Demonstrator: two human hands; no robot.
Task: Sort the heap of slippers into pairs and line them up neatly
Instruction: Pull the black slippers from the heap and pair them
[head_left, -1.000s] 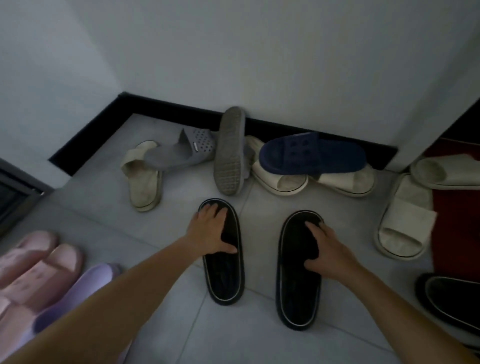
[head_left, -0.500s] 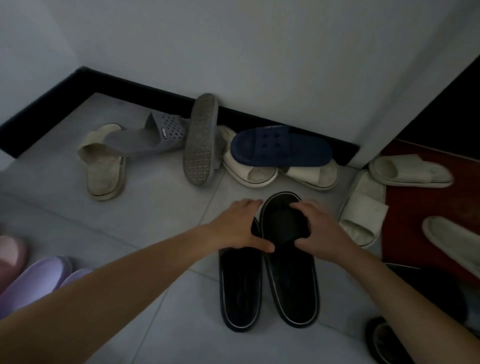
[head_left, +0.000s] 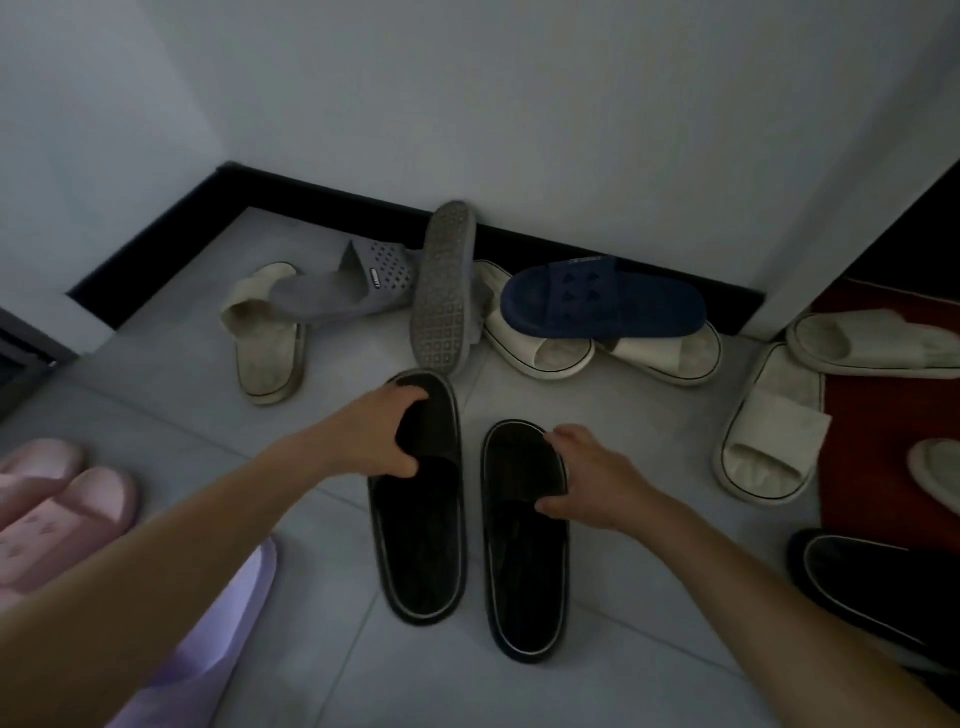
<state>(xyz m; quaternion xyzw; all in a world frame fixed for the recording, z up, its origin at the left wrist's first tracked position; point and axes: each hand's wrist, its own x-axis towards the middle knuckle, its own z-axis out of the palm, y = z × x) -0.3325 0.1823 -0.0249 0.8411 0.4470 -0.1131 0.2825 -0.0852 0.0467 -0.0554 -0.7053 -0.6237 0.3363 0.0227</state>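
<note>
A person's two bare arms reach down to a tiled floor (head_left: 597, 405) in a dim corner. Two black slippers lie side by side, close but not touching, toes pointing toward the wall (head_left: 519, 130).

The left hand (head_left: 387, 441) grips the left black slipper (head_left: 421, 545) at its toe band, fingers (head_left: 410, 397) curled over the upper and thumb at the opening. The right hand (head_left: 587, 478) holds the right black slipper (head_left: 524, 571) the same way from its outer side, fingers curled at the toe and thumb on the band's edge.

Beyond them, a heap sits against the black skirting (head_left: 322, 192). A grey slipper (head_left: 343, 296) lies across a beige slipper (head_left: 265, 338). A second grey one (head_left: 444, 291) stands on its edge, sole showing. A navy slipper (head_left: 602, 301) lies on top of two white slippers (head_left: 540, 348).

To the right, cream slippers (head_left: 769, 431) lie partly on a red mat (head_left: 883, 415), with another black slipper (head_left: 883, 582) nearer the viewer. At the left edge are pink slippers (head_left: 57, 499) and a lilac slipper (head_left: 218, 623).
</note>
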